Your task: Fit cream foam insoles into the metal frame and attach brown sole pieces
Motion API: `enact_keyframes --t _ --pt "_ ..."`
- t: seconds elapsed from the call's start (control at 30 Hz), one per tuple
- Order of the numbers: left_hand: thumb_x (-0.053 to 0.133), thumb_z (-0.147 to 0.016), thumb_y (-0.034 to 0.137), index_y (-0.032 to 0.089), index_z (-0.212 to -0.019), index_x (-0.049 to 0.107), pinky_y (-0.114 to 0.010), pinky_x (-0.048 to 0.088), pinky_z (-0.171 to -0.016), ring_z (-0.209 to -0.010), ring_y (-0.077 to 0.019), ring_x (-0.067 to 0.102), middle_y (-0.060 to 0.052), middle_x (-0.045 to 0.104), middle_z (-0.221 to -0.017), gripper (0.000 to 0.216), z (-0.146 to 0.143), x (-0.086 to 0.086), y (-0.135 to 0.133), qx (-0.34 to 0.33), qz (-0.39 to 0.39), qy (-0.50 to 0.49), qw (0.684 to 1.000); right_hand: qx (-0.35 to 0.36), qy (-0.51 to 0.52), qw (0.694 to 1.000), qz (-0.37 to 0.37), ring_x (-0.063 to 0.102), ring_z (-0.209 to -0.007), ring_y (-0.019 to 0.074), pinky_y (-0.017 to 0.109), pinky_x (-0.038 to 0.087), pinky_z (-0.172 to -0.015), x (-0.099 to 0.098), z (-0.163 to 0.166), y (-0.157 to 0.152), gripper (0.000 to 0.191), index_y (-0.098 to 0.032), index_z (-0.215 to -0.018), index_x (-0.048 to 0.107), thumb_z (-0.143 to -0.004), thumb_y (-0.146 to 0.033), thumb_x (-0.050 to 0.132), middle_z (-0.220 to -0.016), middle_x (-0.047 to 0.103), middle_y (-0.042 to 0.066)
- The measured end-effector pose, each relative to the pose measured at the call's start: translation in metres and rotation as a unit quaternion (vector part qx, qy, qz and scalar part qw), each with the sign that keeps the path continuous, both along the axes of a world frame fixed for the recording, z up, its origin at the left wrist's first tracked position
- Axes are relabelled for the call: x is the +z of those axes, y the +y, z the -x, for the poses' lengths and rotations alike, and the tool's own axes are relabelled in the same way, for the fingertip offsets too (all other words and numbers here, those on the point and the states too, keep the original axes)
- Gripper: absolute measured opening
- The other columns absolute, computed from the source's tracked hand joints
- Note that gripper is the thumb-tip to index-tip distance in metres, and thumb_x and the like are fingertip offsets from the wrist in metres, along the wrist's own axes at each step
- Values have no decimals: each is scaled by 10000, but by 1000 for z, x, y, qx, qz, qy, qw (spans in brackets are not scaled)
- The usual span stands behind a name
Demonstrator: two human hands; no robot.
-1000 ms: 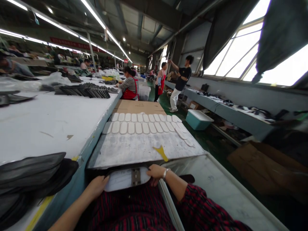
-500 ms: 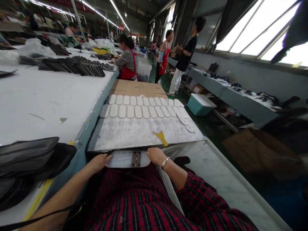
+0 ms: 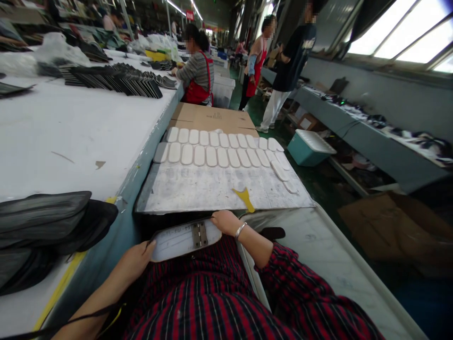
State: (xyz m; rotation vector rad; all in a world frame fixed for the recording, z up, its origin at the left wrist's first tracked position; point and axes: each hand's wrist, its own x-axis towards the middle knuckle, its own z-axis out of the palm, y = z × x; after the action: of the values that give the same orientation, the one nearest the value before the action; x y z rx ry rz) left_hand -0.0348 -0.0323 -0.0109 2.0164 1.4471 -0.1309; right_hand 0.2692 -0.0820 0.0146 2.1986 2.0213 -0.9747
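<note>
I hold a flat white insole-shaped template (image 3: 177, 241) with a metal hinge at its middle, just above my lap. My left hand (image 3: 132, 260) grips its near left end and my right hand (image 3: 226, 222) grips its far right end. Just beyond it lies a worn white board (image 3: 212, 191) carrying two rows of white oval insole pieces (image 3: 219, 151) and a yellow scraper (image 3: 244, 198). A bracelet sits on my right wrist.
A white worktable (image 3: 71, 137) runs along the left, with dark material piled at its near corner (image 3: 46, 226) and black pieces fanned out farther back (image 3: 116, 80). Cardboard (image 3: 212, 118) lies past the board. A seated worker and two standing people are ahead. A teal bin (image 3: 307, 148) is on the floor.
My view has tipped downward. The template has come out from under the board's edge toward my lap, and its left end has dropped with my left hand.
</note>
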Motion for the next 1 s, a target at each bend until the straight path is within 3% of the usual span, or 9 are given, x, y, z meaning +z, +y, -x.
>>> enact_keyframes --t 0.13,0.23,0.33,0.43,0.57,0.67,0.77,0.87,1.0 --pt "264 -808 476 184 -716 577 -328 470 -693 -767 -276 644 -117 684 -752 438 12 -1 16 1 5 4 1000 -15 89 993 71 664 -725 198 253 509 -648 5 0 5 421 -132 -852 597 -912 -464 345 -797 683 112" --pt "265 -805 494 176 -768 605 -327 478 -714 -797 -280 647 -122 694 -795 467 12 -7 19 -15 4 -16 1000 -37 144 980 134 632 -498 168 222 494 -469 6 -6 -3 409 -133 -760 563 -894 -464 363 -609 655 82" --pt "224 -828 499 159 -848 613 -335 474 -762 -875 -287 639 -140 692 -874 517 9 -13 20 -19 -8 -21 1000 -65 177 966 177 621 -463 173 223 494 -428 2 -8 -16 229 -139 -701 515 -823 -331 491 -541 626 65" --pt "179 -846 492 138 -931 601 -347 455 -819 -949 -291 619 -153 680 -944 557 4 -15 25 -37 -16 -8 999 -95 204 955 194 628 -477 179 228 500 -425 -6 -7 -29 137 -151 -688 484 -781 -250 499 -553 623 58" --pt "167 -852 474 128 -1000 586 -343 441 -848 -979 -279 608 -149 668 -1000 563 -3 -13 34 -61 -12 3 998 -133 225 947 185 639 -509 177 225 496 -427 -14 -8 -41 178 -154 -713 485 -812 -298 451 -664 647 86" --pt "186 -844 472 119 -948 597 -358 451 -819 -939 -294 619 -170 671 -968 552 0 -12 37 -61 -11 14 998 -148 234 946 170 645 -540 174 224 493 -438 -12 -8 -43 290 -147 -781 519 -844 -415 427 -726 655 89" --pt "196 -836 473 123 -905 605 -368 455 -800 -918 -304 623 -175 677 -930 543 8 -8 39 -57 -8 37 998 -131 157 976 75 657 -650 191 247 503 -537 -3 -1 -39 407 -144 -932 564 -840 -521 437 -740 664 71" --pt "221 -827 512 124 -959 610 -368 452 -819 -933 -298 620 -153 675 -958 565 10 0 42 -74 1 62 995 -59 -20 996 -56 637 -843 217 278 482 -697 8 12 -25 435 -150 -1089 549 -835 -497 488 -876 671 87" --pt "279 -823 504 103 -1267 459 -404 410 -912 -1097 -308 538 -161 566 -1213 625 -4 6 48 -125 -78 75 986 8 -115 991 -62 617 -895 248 328 452 -759 12 28 -5 296 -112 -933 624 -911 -281 382 -896 658 150"
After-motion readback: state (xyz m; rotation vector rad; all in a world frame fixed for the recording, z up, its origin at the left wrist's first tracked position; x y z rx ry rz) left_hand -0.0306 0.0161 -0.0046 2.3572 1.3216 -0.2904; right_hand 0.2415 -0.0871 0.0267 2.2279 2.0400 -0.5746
